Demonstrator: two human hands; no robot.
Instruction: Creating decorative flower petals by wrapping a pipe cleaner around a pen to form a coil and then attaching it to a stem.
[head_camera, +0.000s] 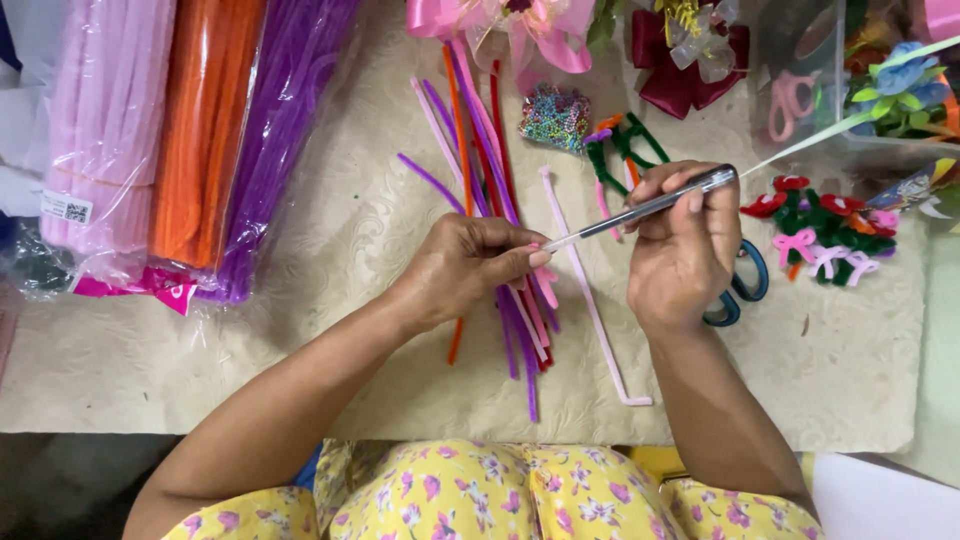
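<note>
My right hand (682, 245) grips a slim silver pen (640, 208) held slantwise above the table. My left hand (470, 262) pinches the pen's lower tip together with the end of a pink pipe cleaner. A long pale pink pipe cleaner (590, 300) lies on the cream mat (350, 230) between my hands. Under my left hand lies a loose bunch of purple, red, orange and pink pipe cleaners (485, 150). Blue-handled scissors (745, 285) lie partly hidden under my right hand.
Bagged bundles of pink (105, 120), orange (205, 120) and purple pipe cleaners (285, 130) lie at the left. Small pipe-cleaner flowers and bows (825, 230) sit at the right. Ribbon bows (530, 25), a glittery bundle (555, 118) and a clear box (860, 70) line the far edge.
</note>
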